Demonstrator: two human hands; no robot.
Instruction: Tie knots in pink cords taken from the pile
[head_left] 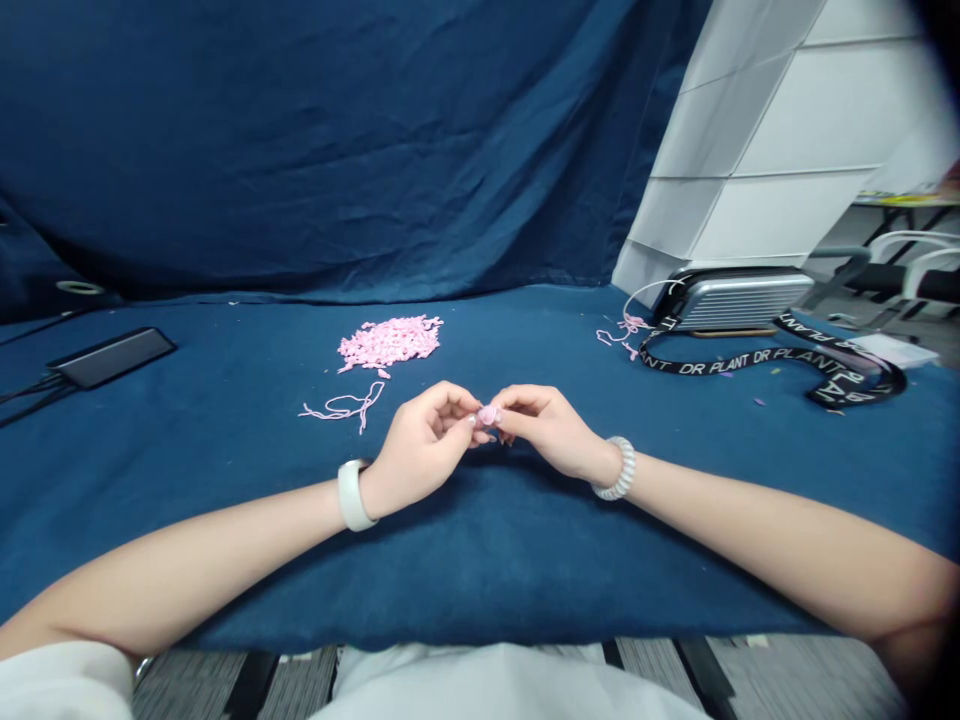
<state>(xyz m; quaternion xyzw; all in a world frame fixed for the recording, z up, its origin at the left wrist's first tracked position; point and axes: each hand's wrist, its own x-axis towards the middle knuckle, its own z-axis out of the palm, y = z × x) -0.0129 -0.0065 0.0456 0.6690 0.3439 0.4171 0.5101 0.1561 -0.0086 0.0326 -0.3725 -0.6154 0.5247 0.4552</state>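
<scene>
Fingers [457, 431] of left hand [418, 447] and right hand [556, 432] pinch the pink bit [489, 414] between them over the cloth [487, 560], tips close, likely for fine control, with pile [390, 342] and strand [346, 413] past left hand, presumably for easy reach.

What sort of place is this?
Probably a workroom or office: a blue-cloth-covered table with a pile of pink pieces, chairs near another table, and grey carpet-like flooring.
</scene>
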